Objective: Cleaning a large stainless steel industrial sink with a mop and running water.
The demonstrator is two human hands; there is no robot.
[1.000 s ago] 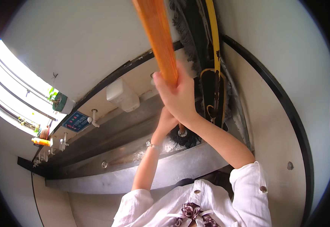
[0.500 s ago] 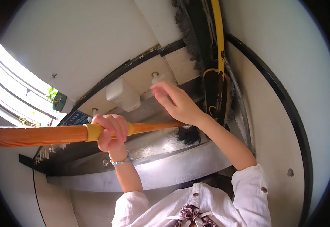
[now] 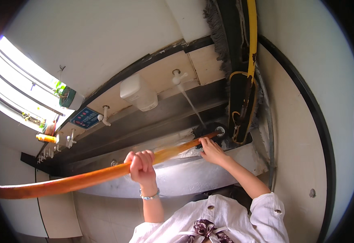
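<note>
A mop (image 3: 91,175) with a long orange wooden handle slants across the view, its near end low at the left. My left hand (image 3: 141,166) is closed round the middle of the handle. Farther along, close to the mop's dark head, my right hand (image 3: 212,150) has its fingers round the handle, thumb underneath. The black strands lie in a metal trough sink (image 3: 160,178) at its right end. From a white tap (image 3: 178,77) on the wall, a thin stream of water falls onto the mop head.
Several taps (image 3: 104,117) line the wall to the left, by a blue sign (image 3: 85,118). A white dispenser box (image 3: 138,92) hangs above the sink. At the right, a wide grey-fringed dust mop with a yellow pole (image 3: 252,38) stands upright. A potted plant (image 3: 67,97) hangs near the window.
My right hand has come down from the tap onto the handle near the mop head. Water now runs from that tap. The handle's left end has dropped, and my left hand has moved lower.
</note>
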